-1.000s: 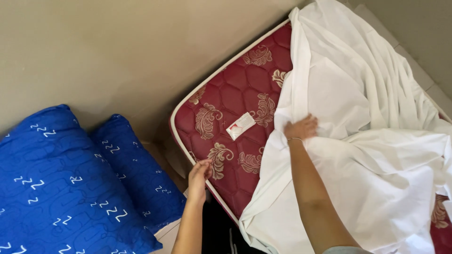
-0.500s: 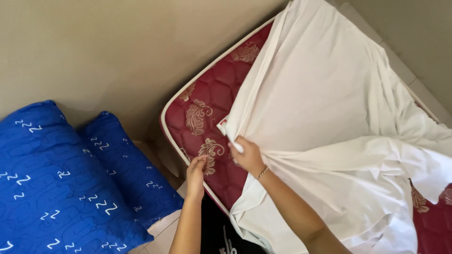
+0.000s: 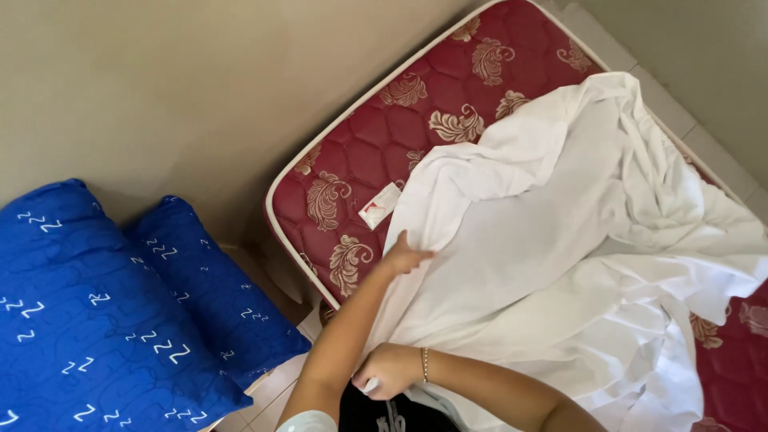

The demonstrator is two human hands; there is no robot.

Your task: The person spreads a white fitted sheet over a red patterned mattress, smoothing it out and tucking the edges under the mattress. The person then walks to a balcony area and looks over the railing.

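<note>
A white sheet (image 3: 560,240) lies crumpled over most of a dark red quilted mattress (image 3: 376,136) with a cream floral pattern. My left hand (image 3: 404,258) rests at the sheet's left edge, its fingers tucked into the cloth, next to a small white label (image 3: 379,206) on the mattress. My right hand (image 3: 386,370), a thin bracelet on its wrist, is closed in a fist on a bunch of the sheet low down, close to my body. The right forearm crosses in from the lower right.
Two blue pillows (image 3: 104,320) with white marks lie on the left, beside the mattress corner. A beige wall (image 3: 160,88) runs behind them. A strip of pale tiled floor (image 3: 704,144) shows along the mattress's right side.
My left hand has left the mattress's edge and moved up onto the sheet's edge. My right hand has drawn back toward my body with the sheet. The sheet has slid off the mattress's top corner.
</note>
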